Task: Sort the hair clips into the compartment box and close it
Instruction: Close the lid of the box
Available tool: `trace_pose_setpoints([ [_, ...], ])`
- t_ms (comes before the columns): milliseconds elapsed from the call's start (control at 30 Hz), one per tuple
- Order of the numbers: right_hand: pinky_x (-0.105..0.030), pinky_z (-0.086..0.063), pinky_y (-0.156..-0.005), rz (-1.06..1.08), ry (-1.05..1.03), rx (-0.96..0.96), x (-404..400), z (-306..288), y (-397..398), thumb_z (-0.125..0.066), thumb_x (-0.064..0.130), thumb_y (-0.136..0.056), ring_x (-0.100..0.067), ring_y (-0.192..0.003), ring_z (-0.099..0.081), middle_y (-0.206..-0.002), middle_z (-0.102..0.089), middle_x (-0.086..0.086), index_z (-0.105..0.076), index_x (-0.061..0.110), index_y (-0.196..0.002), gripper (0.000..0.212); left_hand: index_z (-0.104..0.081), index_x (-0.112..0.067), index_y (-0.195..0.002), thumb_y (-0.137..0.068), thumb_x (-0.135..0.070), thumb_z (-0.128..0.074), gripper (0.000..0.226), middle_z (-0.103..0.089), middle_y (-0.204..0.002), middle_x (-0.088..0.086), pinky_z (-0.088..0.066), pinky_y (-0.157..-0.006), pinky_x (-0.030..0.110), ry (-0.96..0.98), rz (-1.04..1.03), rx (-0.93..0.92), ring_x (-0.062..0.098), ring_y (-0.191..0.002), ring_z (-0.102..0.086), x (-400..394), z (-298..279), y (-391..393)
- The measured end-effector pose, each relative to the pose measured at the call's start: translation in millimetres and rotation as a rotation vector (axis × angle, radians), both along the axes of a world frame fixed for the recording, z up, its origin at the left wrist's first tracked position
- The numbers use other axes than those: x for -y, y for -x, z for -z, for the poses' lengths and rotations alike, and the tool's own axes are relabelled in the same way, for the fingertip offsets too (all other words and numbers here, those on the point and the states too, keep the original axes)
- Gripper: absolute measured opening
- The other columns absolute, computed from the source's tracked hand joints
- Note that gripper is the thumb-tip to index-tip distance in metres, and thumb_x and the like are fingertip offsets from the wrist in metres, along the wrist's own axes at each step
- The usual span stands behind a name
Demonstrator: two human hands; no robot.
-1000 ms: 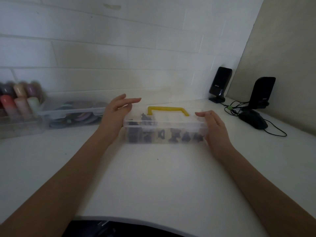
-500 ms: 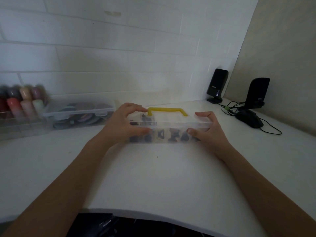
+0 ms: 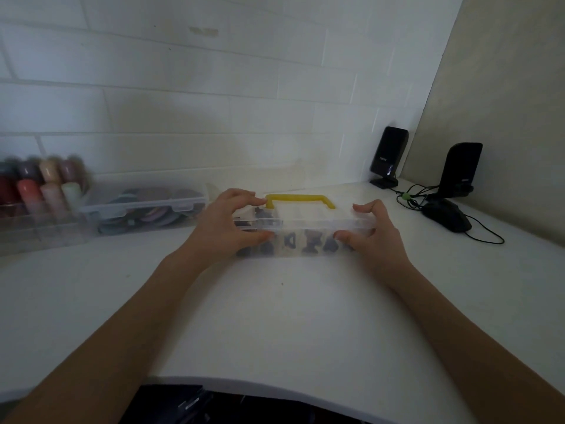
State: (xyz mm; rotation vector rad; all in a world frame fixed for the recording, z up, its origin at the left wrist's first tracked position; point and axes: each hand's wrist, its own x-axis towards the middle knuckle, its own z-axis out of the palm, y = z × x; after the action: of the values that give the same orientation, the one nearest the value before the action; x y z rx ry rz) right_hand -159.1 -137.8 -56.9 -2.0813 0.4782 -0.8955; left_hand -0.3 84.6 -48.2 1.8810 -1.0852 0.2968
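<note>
- Nearest the camera, a dark shape (image 3: pixel 189 405) sits below the curved near edge of the white table (image 3: pixel 290 325); it is cut off by the frame and too dim to identify.
- Both bare forearms reach in from the bottom corners and converge on the clear compartment box (image 3: pixel 305 232), which sits mid-table.
- Left hand (image 3: pixel 223 228) grips the box's left end: thumb pressed on the near wall, fingers curled over the lid.
- Right hand (image 3: pixel 374 232) holds the right end the same way, thumb on the front wall, fingers hooked over the top edge.
- Lid lies down on the box; whether it is latched can't be told from here.
- Dark hair clips (image 3: pixel 308 243) show through the near wall, blurred, with the count and compartments hard to make out.
- A yellow handle (image 3: pixel 299 199) runs along the far side of the box.
- Far left, a second clear case (image 3: pixel 143 209) holds rounded items, beside blurred coloured bottles (image 3: pixel 46 185) cut off at the frame edge.
- Far right, a black computer mouse (image 3: pixel 446 217) with its cable, and two black speakers (image 3: pixel 388 157); the lettering on them is too small to read.
</note>
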Motion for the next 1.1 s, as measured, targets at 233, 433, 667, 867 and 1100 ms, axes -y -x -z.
trace_pose_setpoints([
  [233,-0.031,-0.019,-0.112,0.128,0.492,-0.106,-7,14,-11,-0.049,0.036,-0.094,-0.022,-0.144,-0.006,-0.158,-0.001,-0.003,-0.030,0.040,-0.141,0.052,-0.072,-0.016,-0.107,-0.069,-0.056,-0.059,0.057,-0.069,-0.116,0.004,-0.026,-0.109,0.057,-0.078,-0.186,0.400,0.027,-0.128,-0.049,8,8,0],
  [433,-0.040,-0.004,-0.116,0.035,0.650,-0.232,-10,16,-28,-0.035,0.043,-0.097,-0.017,-0.144,0.011,-0.158,0.002,0.007,-0.007,0.043,-0.145,0.056,-0.066,-0.007,-0.117,-0.080,-0.009,-0.052,0.040,-0.069,-0.116,0.010,-0.030,-0.104,0.040,-0.177,-0.201,0.732,0.026,-0.115,-0.061,23,14,4],
  [667,-0.044,-0.009,-0.116,0.023,0.607,-0.228,-10,18,-82,-0.041,0.042,-0.095,-0.021,-0.144,0.013,-0.158,0.005,0.003,-0.012,0.038,-0.147,0.059,-0.064,0.001,-0.116,-0.067,-0.004,-0.030,0.060,-0.067,-0.115,0.022,-0.023,-0.104,0.038,-0.334,-0.258,0.577,0.036,-0.107,-0.064,24,10,-23],
  [867,-0.048,-0.010,-0.115,0.028,0.609,-0.292,-14,16,-121,-0.041,0.045,-0.094,-0.024,-0.144,0.011,-0.158,0.009,0.001,-0.010,0.036,-0.147,0.062,-0.062,0.000,-0.120,-0.069,-0.003,-0.034,0.058,-0.065,-0.119,0.020,-0.028,-0.100,0.035,-0.380,-0.282,0.641,0.034,-0.106,-0.065,17,13,-55],
  [1100,-0.048,-0.005,-0.114,-0.009,0.614,-0.321,-4,15,-145,-0.037,0.050,-0.094,-0.021,-0.143,0.017,-0.157,0.016,0.003,-0.001,0.039,-0.147,0.065,-0.037,-0.011,-0.144,-0.082,-0.004,-0.039,0.062,-0.040,-0.149,0.007,-0.013,-0.113,0.036,-0.422,-0.330,0.795,0.021,-0.138,-0.028,10,27,-85],
])
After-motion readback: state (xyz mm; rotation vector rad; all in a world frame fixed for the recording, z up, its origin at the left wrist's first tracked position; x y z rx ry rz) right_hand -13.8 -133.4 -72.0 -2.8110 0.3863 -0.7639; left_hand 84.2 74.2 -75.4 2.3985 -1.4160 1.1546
